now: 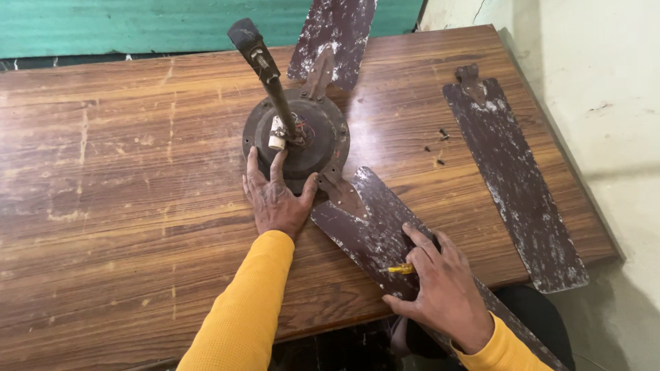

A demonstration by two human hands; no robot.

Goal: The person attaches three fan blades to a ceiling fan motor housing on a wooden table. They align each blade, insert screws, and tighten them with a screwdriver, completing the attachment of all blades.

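Observation:
A dark ceiling-fan motor (pixel 297 134) lies on the wooden table (pixel 124 206), its rod (pixel 265 69) sticking up toward the camera. My left hand (pixel 275 196) rests flat with spread fingers against the motor's near rim. Two brown worn blades are attached: one (pixel 333 38) points to the far edge, the other (pixel 375 230) runs toward me at the right. My right hand (pixel 440 282) presses on this near blade and holds a small yellow-handled tool (pixel 400 268), probably a screwdriver.
A third, detached blade (pixel 512 172) lies along the table's right side. A few small dark screws (pixel 440 137) are scattered between it and the motor. A green wall (pixel 137 24) runs behind the table; pale floor (pixel 605 103) lies to the right.

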